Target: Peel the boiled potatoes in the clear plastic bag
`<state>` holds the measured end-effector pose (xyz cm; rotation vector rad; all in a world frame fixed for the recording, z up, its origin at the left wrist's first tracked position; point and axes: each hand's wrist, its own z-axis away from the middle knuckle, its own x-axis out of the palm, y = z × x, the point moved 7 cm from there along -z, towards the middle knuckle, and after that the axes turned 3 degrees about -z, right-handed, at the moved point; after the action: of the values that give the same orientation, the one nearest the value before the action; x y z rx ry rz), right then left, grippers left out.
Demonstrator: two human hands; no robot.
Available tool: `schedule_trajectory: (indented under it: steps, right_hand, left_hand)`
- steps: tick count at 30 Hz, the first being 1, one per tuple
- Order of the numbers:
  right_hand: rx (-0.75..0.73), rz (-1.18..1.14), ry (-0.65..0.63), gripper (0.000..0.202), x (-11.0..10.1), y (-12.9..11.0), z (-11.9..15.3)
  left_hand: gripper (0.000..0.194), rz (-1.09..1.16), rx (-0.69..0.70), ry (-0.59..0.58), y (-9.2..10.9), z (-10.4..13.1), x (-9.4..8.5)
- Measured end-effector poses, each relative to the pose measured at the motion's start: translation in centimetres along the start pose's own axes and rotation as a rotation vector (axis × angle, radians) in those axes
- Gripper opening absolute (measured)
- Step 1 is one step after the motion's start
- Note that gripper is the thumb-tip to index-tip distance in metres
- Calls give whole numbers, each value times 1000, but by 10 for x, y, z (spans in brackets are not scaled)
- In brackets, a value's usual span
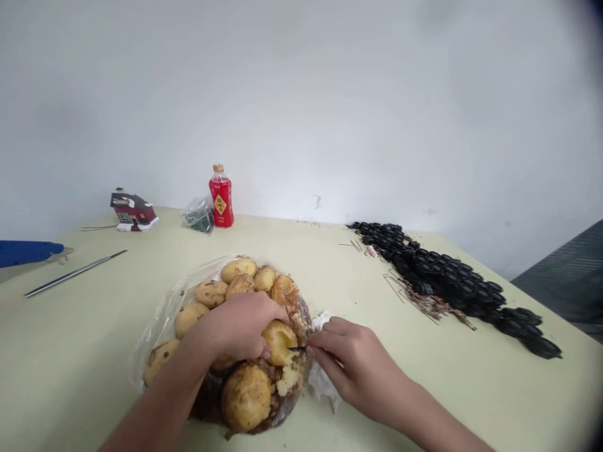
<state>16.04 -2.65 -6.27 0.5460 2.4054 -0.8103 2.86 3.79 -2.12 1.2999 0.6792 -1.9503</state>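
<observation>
Pale tabletop [475,402], red bottle [222,202] behind — left hand [245,323] grips yellow piece [279,342], right hand [352,361] pinches tool [296,348].

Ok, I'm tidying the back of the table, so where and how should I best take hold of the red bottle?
Probably around the middle of the red bottle, coming from the right as seen here: it stands upright, its slim body suits a wrapped grip, and the plastic bag sits close on its left.
</observation>
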Motion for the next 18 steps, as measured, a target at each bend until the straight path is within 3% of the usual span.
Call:
schedule_trajectory:
  steps: [5,10,15,18]
  right_hand:
    - [-158,209,87,25,14,-5,-5]
    - [-147,54,-23,25,18,-3,-3]
    - [-173,144,151,25,15,-7,1]
    - [-222,183,143,28,23,-13,3]
  left_hand:
    - [33,24,-27,-4,0,-3,3]
    - [20,33,-41,-27,1,-5,6]
    - [20,23,-30,-18,0,-5,8]
    - [19,34,-20,-7,0,-4,9]
